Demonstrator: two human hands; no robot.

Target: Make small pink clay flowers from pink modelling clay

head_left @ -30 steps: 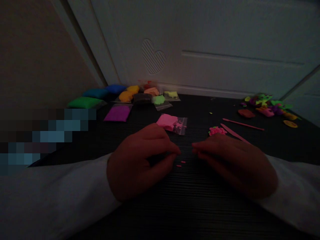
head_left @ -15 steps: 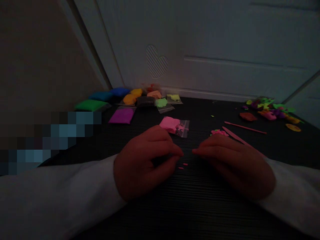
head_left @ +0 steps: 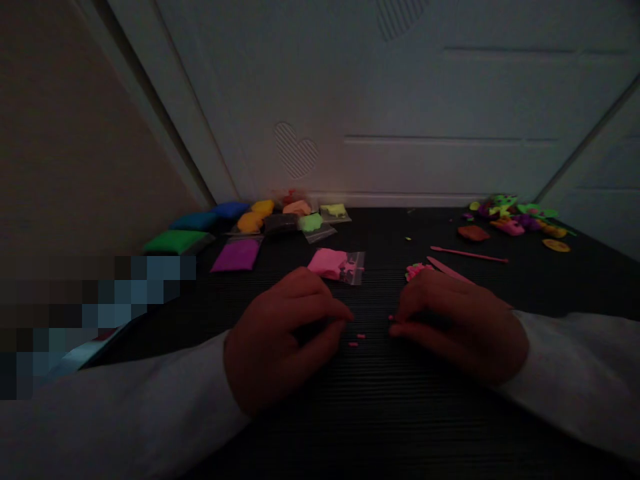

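My left hand (head_left: 285,340) rests low over the dark table, thumb and forefinger pinched together; whatever is between them is too small or hidden to make out. Across from it, my right hand (head_left: 460,327) pinches a tiny pink clay piece (head_left: 391,318) at its fingertips. Two little pink clay bits (head_left: 353,344) lie on the table between the hands, nearer the left fingertips. Behind the right hand sits a pink and green clay cluster (head_left: 417,271), partly covered by the fingers. An unsealed clear bag of pink clay (head_left: 327,263) lies beyond my left hand.
A pink modelling knife (head_left: 450,270) and a thin pink stick tool (head_left: 470,255) lie behind the right hand. Several coloured clay packs (head_left: 237,255) are at the back left. Finished-looking colourful clay shapes (head_left: 520,217) pile up at the back right, before a white panelled surface (head_left: 390,93).
My right fingers have curled from a straighter pose into a pinch, and a pink piece now shows at their tips. The left hand keeps its pinch. The camera view has shifted.
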